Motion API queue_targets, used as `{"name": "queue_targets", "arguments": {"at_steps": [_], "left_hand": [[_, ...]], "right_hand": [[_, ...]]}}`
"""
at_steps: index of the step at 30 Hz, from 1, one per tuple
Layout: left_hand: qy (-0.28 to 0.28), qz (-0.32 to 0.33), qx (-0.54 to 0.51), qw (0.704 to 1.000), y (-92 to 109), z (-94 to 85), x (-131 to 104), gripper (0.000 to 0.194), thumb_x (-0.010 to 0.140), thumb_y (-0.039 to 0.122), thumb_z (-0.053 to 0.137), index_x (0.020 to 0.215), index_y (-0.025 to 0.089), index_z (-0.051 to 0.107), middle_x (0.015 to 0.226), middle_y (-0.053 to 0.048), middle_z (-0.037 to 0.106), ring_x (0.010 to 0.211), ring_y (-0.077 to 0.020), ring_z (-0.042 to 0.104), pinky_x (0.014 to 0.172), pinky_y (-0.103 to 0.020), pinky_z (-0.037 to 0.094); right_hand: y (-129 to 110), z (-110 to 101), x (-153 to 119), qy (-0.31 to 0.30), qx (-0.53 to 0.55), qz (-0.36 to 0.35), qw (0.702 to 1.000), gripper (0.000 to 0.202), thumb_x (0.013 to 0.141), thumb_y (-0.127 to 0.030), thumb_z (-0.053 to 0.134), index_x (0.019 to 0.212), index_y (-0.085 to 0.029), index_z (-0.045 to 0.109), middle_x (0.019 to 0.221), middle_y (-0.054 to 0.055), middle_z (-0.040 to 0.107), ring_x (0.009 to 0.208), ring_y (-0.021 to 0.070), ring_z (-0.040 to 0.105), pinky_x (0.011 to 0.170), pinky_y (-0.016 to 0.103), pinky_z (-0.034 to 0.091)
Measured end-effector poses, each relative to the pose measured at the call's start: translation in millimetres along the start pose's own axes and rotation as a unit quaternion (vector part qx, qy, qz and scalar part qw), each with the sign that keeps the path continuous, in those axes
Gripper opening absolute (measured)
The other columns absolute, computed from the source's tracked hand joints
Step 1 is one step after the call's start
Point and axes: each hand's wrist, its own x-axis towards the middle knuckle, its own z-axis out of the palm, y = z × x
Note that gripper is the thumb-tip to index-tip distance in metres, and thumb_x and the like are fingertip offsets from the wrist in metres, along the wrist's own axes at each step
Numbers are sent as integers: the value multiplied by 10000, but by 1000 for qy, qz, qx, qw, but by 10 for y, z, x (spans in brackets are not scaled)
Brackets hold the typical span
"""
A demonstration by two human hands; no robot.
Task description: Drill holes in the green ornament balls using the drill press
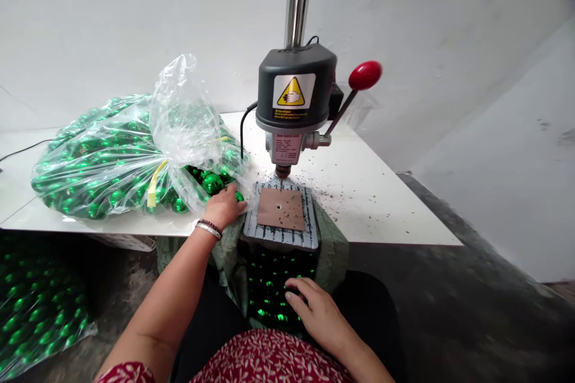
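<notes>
Drill sticker (293, 93): is reading "Attention"; smaller print is blurring.
Left hand (223, 208): is apparently grasping a green ball (239, 197).
Right hand (320, 310): fingers are curving loosely, released.

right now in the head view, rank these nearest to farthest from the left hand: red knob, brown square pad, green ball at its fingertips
From the left hand:
1. green ball, right at the fingertips
2. brown square pad, just to the right
3. red knob, far right and higher up

Our flat white table (386, 191) carries a clear plastic bag of shiny green balls (103, 155), a black-and-grey drill press (294, 90) and scattered dark shavings (335, 194).
</notes>
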Motion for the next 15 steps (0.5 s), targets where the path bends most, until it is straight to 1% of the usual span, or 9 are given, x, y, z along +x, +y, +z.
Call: {"name": "queue_targets", "arguments": {"at_steps": [2, 4, 6, 7, 9, 12, 13, 14, 15], "left_hand": [[16, -6, -19, 1000, -17, 31, -45, 470, 843, 337, 571, 1250, 112, 496, 1110, -213, 669, 1038, -332, 659, 889, -441, 494], [78, 4, -88, 993, -28, 34, -137, 491, 802, 293, 605, 1244, 110, 495, 1164, -214, 639, 1091, -335, 630, 932, -458, 481], [147, 19, -219, 964, -8, 17, -281, 500, 777, 290, 633, 1236, 136, 507, 1214, -175, 615, 1147, -310, 593, 989, -446, 464], [161, 26, -305, 938, 20, 11, -365, 498, 774, 301, 636, 1233, 152, 509, 1214, -147, 613, 1145, -289, 590, 999, -435, 466], [112, 37, -495, 861, 107, 20, -525, 474, 790, 332, 615, 1225, 188, 495, 1153, -92, 630, 1053, -236, 628, 956, -410, 508], [-35, 26, -685, 727, 261, 110, -633, 446, 790, 322, 588, 1192, 220, 424, 1031, -45, 637, 895, -179, 669, 873, -407, 559], [-55, 16, -708, 704, 301, 155, -617, 438, 785, 321, 588, 1173, 223, 410, 1014, -39, 630, 877, -171, 670, 864, -408, 562], [-50, 4, -711, 702, 330, 201, -576, 437, 778, 325, 600, 1156, 221, 409, 1012, -37, 623, 877, -166, 665, 864, -404, 559], [-28, -3, -695, 718, 348, 246, -515, 448, 765, 332, 626, 1144, 216, 418, 1020, -39, 617, 891, -164, 655, 870, -394, 551]], "right_hand": [[-30, -14, -2, -16, -5, -4, 1000, 411, 879, -502, 428, 1070, -225, 664, 1114, 77, 654, 912, 149, 642, 895, 313, 510], [-64, -26, -2, -29, -8, -9, 999, 405, 889, -492, 417, 1074, -230, 663, 1112, 72, 655, 948, 146, 638, 903, 301, 502], [-96, -37, 2, -39, -11, -13, 999, 400, 895, -482, 412, 1080, -231, 663, 1104, 70, 659, 966, 149, 634, 906, 302, 492], [-110, -42, 8, -44, -13, -15, 999, 400, 897, -477, 410, 1084, -230, 663, 1095, 69, 662, 967, 152, 634, 905, 306, 489], [-135, -51, 24, -55, -16, -20, 998, 398, 901, -468, 409, 1087, -227, 666, 1068, 67, 671, 971, 158, 635, 904, 311, 482], [-167, -64, 50, -71, -19, -33, 997, 393, 906, -454, 406, 1091, -227, 668, 1058, 64, 680, 981, 161, 633, 916, 310, 471], [-175, -69, 54, -74, -19, -38, 996, 392, 908, -449, 404, 1095, -227, 668, 1068, 64, 680, 992, 161, 631, 924, 309, 467], [-181, -75, 54, -75, -20, -42, 996, 391, 910, -444, 400, 1098, -228, 667, 1078, 63, 679, 999, 161, 630, 930, 309, 464], [-182, -82, 50, -77, -20, -45, 996, 390, 911, -441, 398, 1100, -229, 666, 1081, 61, 679, 999, 160, 629, 930, 307, 463]]}}
